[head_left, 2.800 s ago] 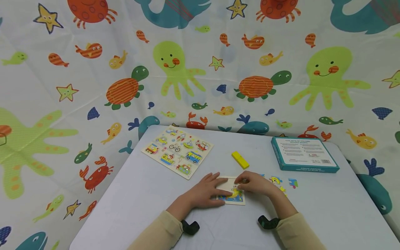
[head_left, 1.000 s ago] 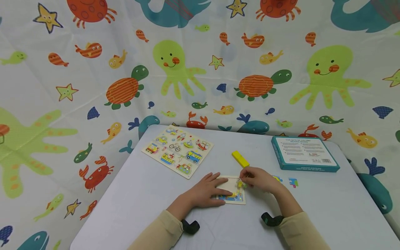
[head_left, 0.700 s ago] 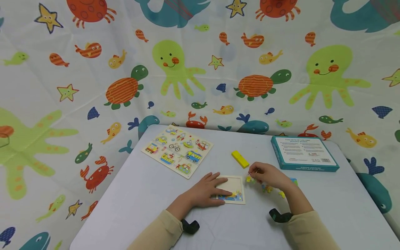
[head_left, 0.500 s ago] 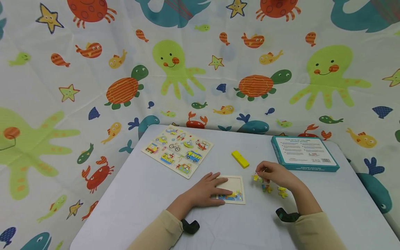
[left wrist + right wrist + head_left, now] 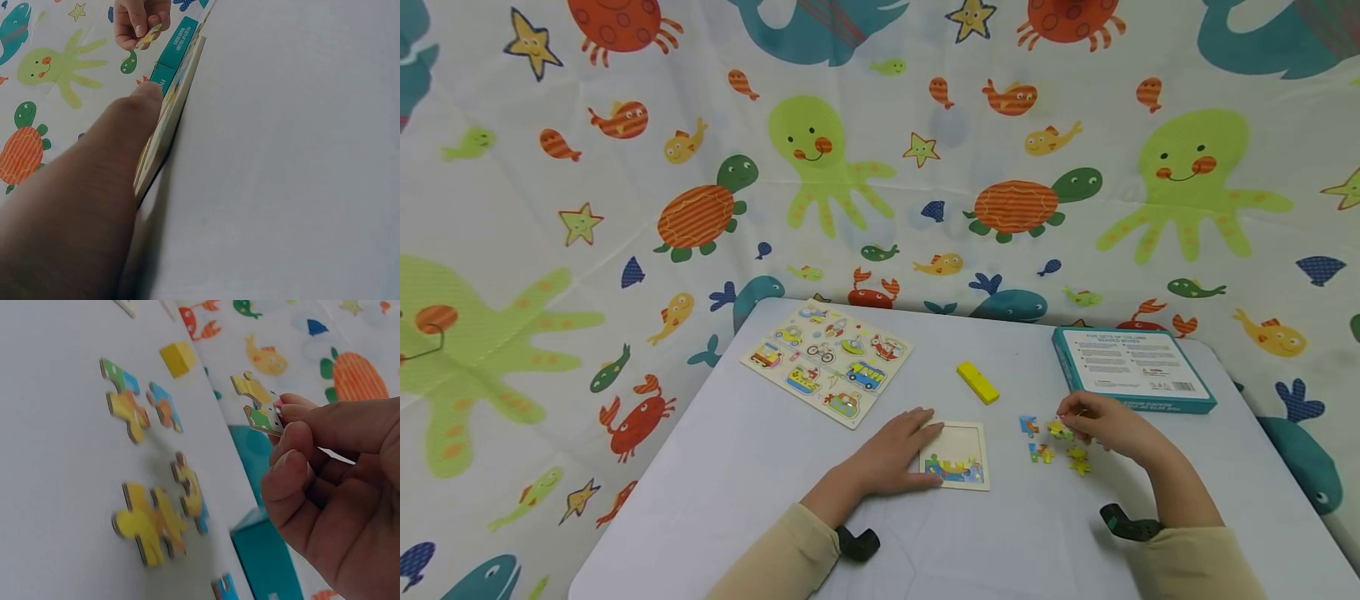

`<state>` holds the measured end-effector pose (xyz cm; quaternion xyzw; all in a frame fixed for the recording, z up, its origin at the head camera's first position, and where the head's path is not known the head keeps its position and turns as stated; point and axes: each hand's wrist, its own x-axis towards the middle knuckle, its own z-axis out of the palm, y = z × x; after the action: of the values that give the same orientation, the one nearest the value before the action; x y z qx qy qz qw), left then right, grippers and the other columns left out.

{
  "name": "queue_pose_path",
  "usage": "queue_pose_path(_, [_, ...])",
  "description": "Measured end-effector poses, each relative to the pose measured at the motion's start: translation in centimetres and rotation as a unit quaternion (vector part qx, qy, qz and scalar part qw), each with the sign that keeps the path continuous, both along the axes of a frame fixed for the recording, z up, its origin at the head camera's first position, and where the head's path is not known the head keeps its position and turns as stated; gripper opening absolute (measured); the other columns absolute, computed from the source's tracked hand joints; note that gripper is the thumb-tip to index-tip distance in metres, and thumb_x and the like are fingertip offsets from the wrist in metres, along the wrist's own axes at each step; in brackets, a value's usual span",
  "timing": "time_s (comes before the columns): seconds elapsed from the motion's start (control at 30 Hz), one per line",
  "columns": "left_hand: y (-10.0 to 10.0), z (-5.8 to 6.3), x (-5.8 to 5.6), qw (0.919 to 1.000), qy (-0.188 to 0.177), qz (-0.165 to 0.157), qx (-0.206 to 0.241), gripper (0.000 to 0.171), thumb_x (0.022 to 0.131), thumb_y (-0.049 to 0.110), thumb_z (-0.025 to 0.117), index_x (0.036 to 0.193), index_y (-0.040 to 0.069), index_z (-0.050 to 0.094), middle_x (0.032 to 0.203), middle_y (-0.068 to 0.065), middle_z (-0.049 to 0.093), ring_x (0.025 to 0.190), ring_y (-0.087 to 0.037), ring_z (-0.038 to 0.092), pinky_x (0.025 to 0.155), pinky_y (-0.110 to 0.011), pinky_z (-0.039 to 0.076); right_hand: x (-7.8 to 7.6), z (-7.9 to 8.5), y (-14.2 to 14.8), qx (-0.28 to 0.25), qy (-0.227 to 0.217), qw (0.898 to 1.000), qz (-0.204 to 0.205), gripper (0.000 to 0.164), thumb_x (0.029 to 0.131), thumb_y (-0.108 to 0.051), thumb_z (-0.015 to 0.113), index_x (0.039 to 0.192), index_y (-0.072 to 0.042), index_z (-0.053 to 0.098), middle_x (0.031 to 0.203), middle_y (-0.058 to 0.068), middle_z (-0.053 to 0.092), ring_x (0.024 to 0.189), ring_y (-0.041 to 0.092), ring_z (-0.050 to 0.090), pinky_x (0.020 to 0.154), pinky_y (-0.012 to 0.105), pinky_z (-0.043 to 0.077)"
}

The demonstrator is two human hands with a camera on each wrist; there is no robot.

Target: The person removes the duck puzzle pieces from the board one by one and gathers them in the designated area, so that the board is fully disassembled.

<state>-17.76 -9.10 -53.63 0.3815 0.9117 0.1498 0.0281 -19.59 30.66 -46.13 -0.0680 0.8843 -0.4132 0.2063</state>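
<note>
My left hand (image 5: pixel 887 454) lies with straight fingers along the left side of a small wooden puzzle tray (image 5: pixel 962 437); its thumb (image 5: pixel 128 119) touches the tray's edge. Interlocked jigsaw pieces (image 5: pixel 962 472) fill the bottom of the tray, while bare wood shows above them. Between thumb and fingertips, my right hand (image 5: pixel 1108 427) pinches a yellow, green and white jigsaw piece (image 5: pixel 259 403), raised over the table to the right of the tray. Below it lie several loose pieces, among them a yellow one (image 5: pixel 147 525) and a blue-and-orange one (image 5: pixel 1028 426).
At the back left lies a wooden board with vehicle pictures (image 5: pixel 827 362). A yellow block (image 5: pixel 977 382) sits behind the tray. A teal box (image 5: pixel 1135 367) stands at the back right, close behind the right hand. A sea-animal cloth hangs behind the table.
My right hand has carried the jigsaw piece from the tray rightward over the loose pieces. The left hand's fingers have drawn back off the fitted pieces to the tray's left side.
</note>
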Motion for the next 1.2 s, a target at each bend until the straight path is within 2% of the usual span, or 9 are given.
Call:
queue_pose_path(0.17, [0.1,-0.2,0.1,0.9986,0.011,0.044,-0.026,0.097,0.085,0.082,0.040,0.158,0.019,0.026,0.162,-0.001,0.027,0.151,-0.021,0.024,0.124,-0.038,0.026,0.5,0.0,1.6,-0.008,0.004,1.000,0.003,0.030,0.098,-0.032,0.061,0.113,-0.006,0.059,0.079,0.009,0.055,0.072,0.021,0.055,0.061,0.032,0.047])
queue_pose_path(0.3, [0.1,-0.2,0.1,0.9973,0.007,0.065,-0.034,0.103,0.083,0.086,0.035,0.158,0.016,0.026,0.162,-0.001,0.029,0.151,-0.019,0.024,0.123,-0.037,0.027,0.8,-0.2,2.8,0.000,-0.001,1.000,0.002,0.032,0.097,-0.034,0.062,0.112,-0.005,0.060,0.079,0.008,0.055,0.076,0.021,0.056,0.065,0.032,0.048])
queue_pose_path(0.53, [0.2,-0.1,0.2,0.9971,0.006,0.064,-0.041,0.104,0.083,0.086,0.035,0.157,0.014,0.027,0.163,-0.001,0.027,0.152,-0.019,0.023,0.124,-0.037,0.026,1.4,-0.8,5.1,0.025,-0.021,0.999,-0.014,0.034,0.095,-0.036,0.064,0.112,-0.006,0.061,0.083,0.008,0.058,0.079,0.020,0.057,0.066,0.031,0.049])
queue_pose_path(0.73, [0.1,-0.2,0.2,0.9969,0.012,0.060,-0.049,0.104,0.083,0.085,0.038,0.157,0.013,0.027,0.163,-0.002,0.027,0.152,-0.020,0.022,0.124,-0.037,0.025,2.1,-1.2,6.4,0.024,-0.052,0.998,-0.024,0.037,0.095,-0.035,0.064,0.113,-0.004,0.060,0.084,0.008,0.058,0.077,0.020,0.056,0.065,0.031,0.046])
queue_pose_path(0.97, [0.1,-0.1,0.2,0.9966,0.018,0.058,-0.056,0.105,0.083,0.086,0.037,0.157,0.013,0.026,0.163,-0.002,0.027,0.153,-0.020,0.021,0.125,-0.036,0.023,2.6,-1.9,7.4,0.019,-0.073,0.997,-0.013,0.036,0.095,-0.035,0.064,0.112,-0.003,0.061,0.085,0.008,0.058,0.077,0.020,0.056,0.065,0.031,0.043])
queue_pose_path(1.2, [0.1,-0.2,0.1,0.9967,0.014,0.058,-0.054,0.106,0.082,0.087,0.036,0.158,0.014,0.026,0.163,-0.002,0.026,0.153,-0.020,0.020,0.125,-0.036,0.023,2.9,-2.4,7.9,0.016,-0.077,0.997,-0.002,0.031,0.096,-0.030,0.064,0.111,-0.003,0.063,0.087,0.007,0.058,0.077,0.018,0.054,0.063,0.027,0.046])
